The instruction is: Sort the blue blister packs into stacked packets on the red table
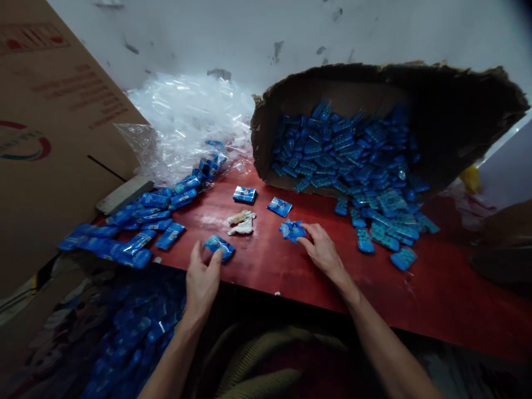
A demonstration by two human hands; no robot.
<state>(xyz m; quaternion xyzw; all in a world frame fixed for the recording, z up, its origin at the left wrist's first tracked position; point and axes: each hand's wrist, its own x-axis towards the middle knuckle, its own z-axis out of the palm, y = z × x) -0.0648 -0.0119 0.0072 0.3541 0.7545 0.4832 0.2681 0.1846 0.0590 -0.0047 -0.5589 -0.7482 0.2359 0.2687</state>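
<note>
My left hand [203, 280] is at the table's front edge, its thumb and fingers curled around the near left end of a flat blue packet [220, 247]. My right hand [323, 249] has its thumb and index finger at the right side of a loose heap of small blue cards [292, 230], with some blue between the fingertips. Behind the heap lies a flat stack of blue cards [280, 206], and farther left a second card stack [245, 194]. A crumpled whitish cloth [242, 223] sits between my hands.
A torn-edged carton [266, 177] lies on its side, spilling blue blister-like packs [349, 144] onto the red table [266, 266]. Clear plastic sleeves [187, 111] are heaped at the back. Several blue packets [153, 213] lie left, beside a large cardboard box [62, 111]. More packets [133, 327] fill the space below.
</note>
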